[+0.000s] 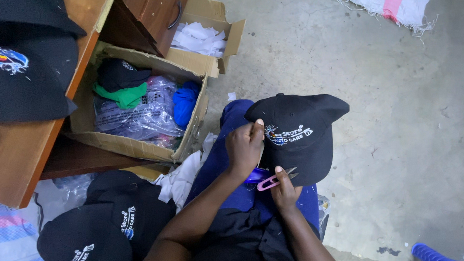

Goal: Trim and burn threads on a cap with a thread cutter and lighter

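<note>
Concrete floor [398, 113] bears cardboard boxes [133, 145], black caps [106, 230], white sack [393, 1].

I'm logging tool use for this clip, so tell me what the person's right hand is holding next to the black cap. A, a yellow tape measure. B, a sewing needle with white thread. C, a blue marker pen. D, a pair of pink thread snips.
D: the right hand grips small pink thread snips, metal blades pointing at the black cap, which the left hand holds at its front panel.

Cardboard box [133, 145] of clothes beside wooden desk [19, 155], black caps [106, 230].
</note>
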